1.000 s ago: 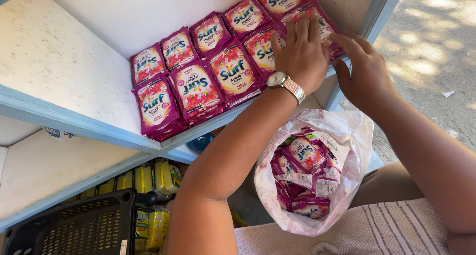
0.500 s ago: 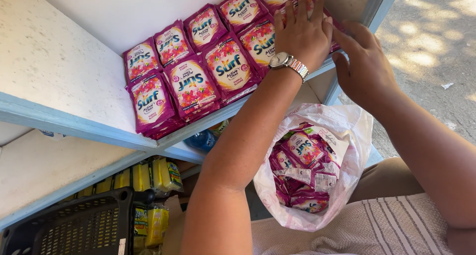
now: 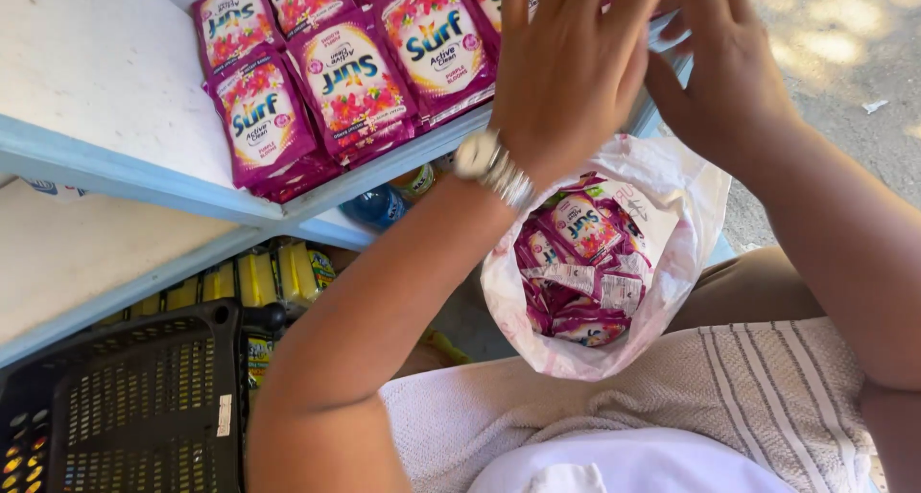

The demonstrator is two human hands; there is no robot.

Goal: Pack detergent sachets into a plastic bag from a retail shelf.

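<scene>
Both hands have climbed toward twelve o'clock since the earlier frame, and the shelf (image 3: 115,167) now fills more of the view. Left hand (image 3: 566,66) lies flat, fingers spread, over the sachets (image 3: 355,85) at the row's right end, pressing rather than gripping, likely to square them against their neighbours. Right hand (image 3: 724,76) sits just beside it at two o'clock, fingers bent toward the same spot; whether it pinches a sachet I cannot tell, since the left hand covers the contact. Pink sachets stand in overlapping rows along the shelf's front edge. At five o'clock a white bag (image 3: 691,234) rests open on the lap, more sachets inside, close for easy reach. A black basket (image 3: 134,407) fills seven o'clock. Top sachets are cut off by the frame
</scene>
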